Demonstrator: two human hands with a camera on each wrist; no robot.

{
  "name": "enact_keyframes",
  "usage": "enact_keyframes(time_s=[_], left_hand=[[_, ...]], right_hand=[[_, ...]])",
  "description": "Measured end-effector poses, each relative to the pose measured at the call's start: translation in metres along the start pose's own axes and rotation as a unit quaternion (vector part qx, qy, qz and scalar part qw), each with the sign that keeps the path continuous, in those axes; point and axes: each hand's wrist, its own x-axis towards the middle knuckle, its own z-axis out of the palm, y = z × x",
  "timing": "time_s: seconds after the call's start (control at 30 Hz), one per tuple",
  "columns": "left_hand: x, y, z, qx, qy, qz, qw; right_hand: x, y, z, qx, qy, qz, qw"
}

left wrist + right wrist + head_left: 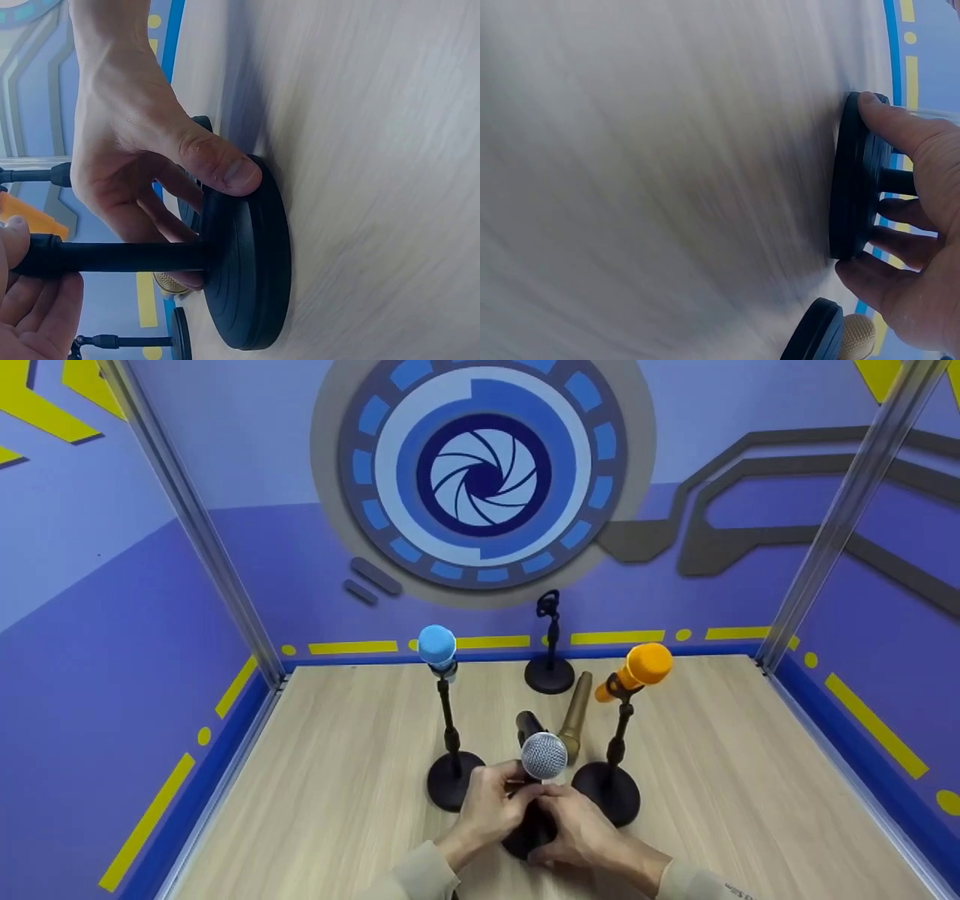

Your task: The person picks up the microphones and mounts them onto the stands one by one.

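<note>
In the head view, a black microphone with a silver mesh head (544,756) sits atop a short black stand at the near middle of the table. My left hand (487,802) is just below the mesh head; in the left wrist view its fingers (56,319) pinch the collar on the stand's pole (127,256). Lower down, my right hand (581,825) grips the round base (247,262), thumb on one side of its rim and fingertips on the other, as the right wrist view shows. The base stands upright on the table.
A blue microphone (437,645) on a stand is at left, an orange microphone (646,666) on another at right. Between them a gold microphone (576,716) lies on the wooden table (337,780). A bare stand (550,675) is near the back wall. Walls rise left, right and behind.
</note>
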Motion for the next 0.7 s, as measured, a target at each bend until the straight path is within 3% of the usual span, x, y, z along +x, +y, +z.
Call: enact_keyframes(time_s=[0.23,0.47,0.7], left_hand=[[-0.0002,-0.0004,0.0029,0.055,0.039,0.011,0.9976],[0.001,-0.0027,0.0092,0.108,0.08,-0.011,0.9908],[0.0021,-0.001,0.0079,0.051,0.068,-0.048,0.9952]], right_hand=[[-0.0001,0.0003,0.0003,-0.006,-0.001,-0.001,1.0],[-0.0001,-0.0001,0.0026,0.01,0.008,-0.006,0.9999],[-0.0006,0.0015,0.0041,-0.005,0.023,-0.023,0.9995]])
